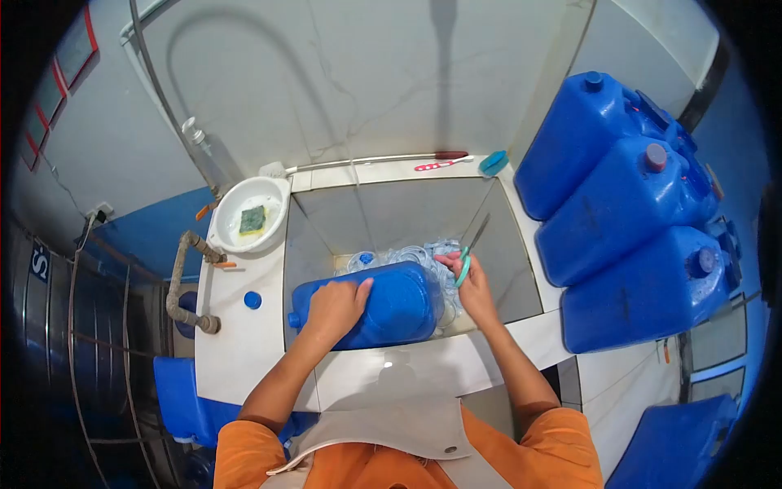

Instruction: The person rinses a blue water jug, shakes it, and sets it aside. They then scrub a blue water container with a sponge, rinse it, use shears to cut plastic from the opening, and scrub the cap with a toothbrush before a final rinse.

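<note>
A blue plastic jug (395, 306) lies on its side at the front of the tiled sink basin (407, 208), its cap pointing left. My left hand (336, 308) grips the jug from above, thumb along its upper side, the fingertips hidden. To the right, my right hand (471, 285) holds scissors (465, 265) by their mint-green handles, with the blades pointing up and away over the basin. Behind the jug, a tangle of clear, pale plastic pieces (407, 257) lies in the basin, partly covered by the jug and my right hand.
Several large blue jugs (623, 277) stand along the right counter. At the left are a white bowl (269, 196) with a sponge (252, 219), a loose blue cap (252, 301) and a pipe (175, 285). A toothbrush (444, 164) and a teal brush (494, 163) lie on the back ledge.
</note>
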Available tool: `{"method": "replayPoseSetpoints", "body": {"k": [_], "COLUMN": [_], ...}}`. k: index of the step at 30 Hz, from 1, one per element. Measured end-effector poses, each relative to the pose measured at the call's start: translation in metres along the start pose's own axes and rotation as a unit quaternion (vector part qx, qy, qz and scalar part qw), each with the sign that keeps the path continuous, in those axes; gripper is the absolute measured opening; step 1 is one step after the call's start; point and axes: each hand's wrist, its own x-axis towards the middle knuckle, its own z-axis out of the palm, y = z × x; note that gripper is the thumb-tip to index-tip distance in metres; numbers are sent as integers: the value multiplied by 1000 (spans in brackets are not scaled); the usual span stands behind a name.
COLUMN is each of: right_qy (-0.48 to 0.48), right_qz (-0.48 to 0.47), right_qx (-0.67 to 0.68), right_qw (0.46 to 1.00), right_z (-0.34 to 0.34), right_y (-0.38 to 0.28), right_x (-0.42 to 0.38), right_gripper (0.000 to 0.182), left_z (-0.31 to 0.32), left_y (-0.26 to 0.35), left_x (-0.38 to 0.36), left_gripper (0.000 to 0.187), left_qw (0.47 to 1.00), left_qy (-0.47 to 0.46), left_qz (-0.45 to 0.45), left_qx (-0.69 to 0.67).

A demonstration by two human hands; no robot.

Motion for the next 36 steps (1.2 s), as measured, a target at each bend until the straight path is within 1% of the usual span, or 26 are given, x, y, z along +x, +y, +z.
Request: {"method": "replayPoseSetpoints", "body": {"k": [1, 2, 3, 5, 6, 7, 9, 10, 11, 12, 13, 15, 16, 17, 19, 20, 21, 22, 25, 27, 28, 29, 30, 34, 35, 36], "right_qy": [-8, -1, 8, -11, -25, -28, -156, -224, -228, -201, -175, -155, -157, -153, -252, -252, -198, -139, -190, -180, -181, -182, -172, -232, -304, -353], "right_qz": [4, -47, -101, -126, -149, -149, 73, 104, 102, 142, 181, 210, 193, 170, 200, 195, 59, -77, -102, -114, -125, -135, -102, -123, 31, 182], "right_qx": [1, -24, -48, -100, -151, -150, -24, 109, 110, 150, 187, 66, -81, -227, -391, -392, -483, -559, -577, -608, -629, -649, -642, -586, -431, -251], "right_qw": [1000, 999, 994, 987, 977, 977, 985, 963, 962, 958, 950, 963, 965, 947, 862, 863, 851, 814, 788, 765, 746, 726, 740, 767, 849, 883], "right_z": [12, 30, 46, 72, 77, 79, 83, 86, 89, 95, 101, 92, 80, 66, 45, 42, 41, 41, 65, 78, 82, 88, 101, 133, 139, 143], "right_y": [7, 14, 17, 6, -2, -10, -24, -23, -23, -36, -46, -61, -57, -45, -20, 12, 51, 72, 68, 85, 106, 119, 105, 52, 39, 32], "right_x": [-10, -18, -22, -23, -23, -15, 24, 43, 54, 62, 73, 111, 133, 157, 199, 217, 235, 249, 284, 306, 319, 327, 323, 286, 277, 272], "right_gripper": [35, 35, 36, 37, 38, 38, 38, 40, 40, 42, 43, 47, 49, 50, 46, 46, 44, 42, 39, 31, 25, 22, 15, 15, 16, 17], "left_z": [14, 27, 35, 52, 52, 44, 24, 20, 17, 13, 10, 1, -6, -14, -27, -29, -31, -29, -17, -9, -7, -7, -7, 7, 10, 12], "left_y": [-3, -6, -1, 12, 13, 13, 9, 6, 3, -2, -13, -44, -57, -68, -87, -94, -99, -101, -108, -105, -102, -97, -91, -87, -87, -88], "left_x": [12, 22, 22, 18, 14, 7, -8, -11, -14, -14, -10, 0, -1, -1, 1, 6, 14, 25, 73, 109, 128, 142, 152, 218, 239, 257], "left_gripper": [51, 52, 52, 58, 65, 65, 60, 60, 56, 52, 52, 42, 42, 39, 33, 32, 31, 31, 29, 30, 31, 31, 29, 23, 20, 20], "left_qw": [972, 890, 890, 940, 954, 954, 966, 965, 932, 883, 881, 696, 695, 673, 638, 627, 615, 614, 639, 754, 787, 787, 782, 781, 778, 769], "left_qy": [176, 348, 351, 241, 220, 221, 136, 139, 124, 109, 115, 113, 120, 174, 254, 268, 281, 283, 286, 277, 276, 277, 249, 156, 73, -10], "left_qz": [131, 255, 249, 153, 105, 103, 2, -1, -30, -56, -58, 24, 25, 13, 2, -5, -13, -11, -8, -54, -71, -72, -71, -45, -37, -26], "left_qx": [-78, -148, -149, -185, -172, -173, -220, -220, -339, -452, -454, -708, -708, -719, -727, -732, -736, -737, -714, -594, -548, -547, -567, -602, -623, -639]}}
